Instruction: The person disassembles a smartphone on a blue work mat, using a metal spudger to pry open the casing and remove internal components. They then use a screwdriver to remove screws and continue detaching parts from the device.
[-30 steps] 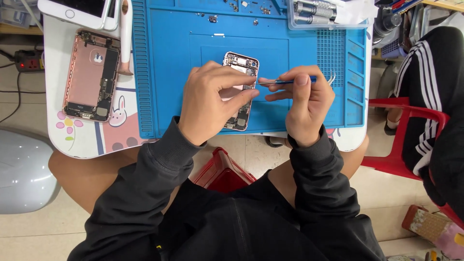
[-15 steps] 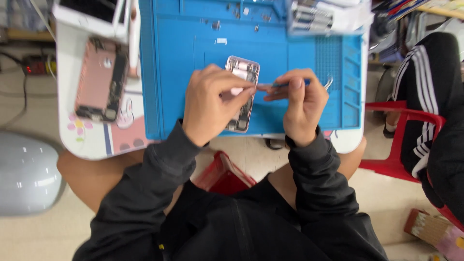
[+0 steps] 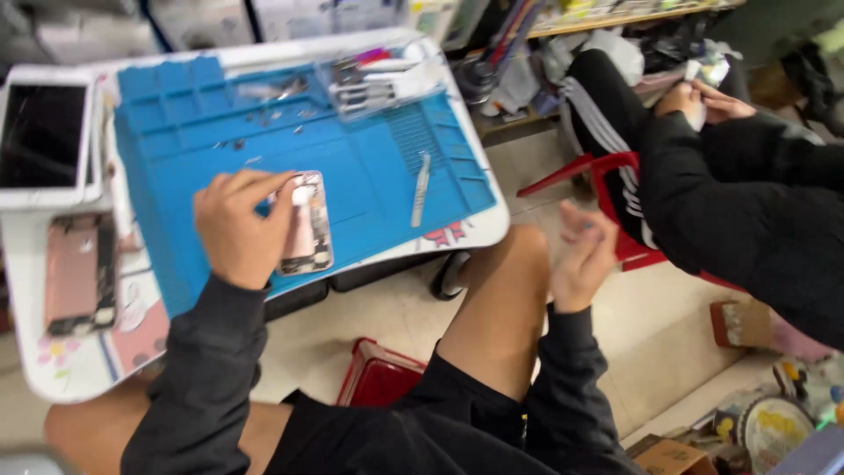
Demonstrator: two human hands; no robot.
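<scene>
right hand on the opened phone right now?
No: the right hand is off the table beside the knee, while only the left hand rests on the opened phone on the blue mat.

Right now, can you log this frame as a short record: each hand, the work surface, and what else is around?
left hand: resting on an opened phone body
right hand: off the table, beside the knee, blurred, contents unclear
surface: blue repair mat on a white table
on mat: metal tweezers, small loose parts
left of mat: white phone, pink phone shell
nearby: another person's hands
</scene>
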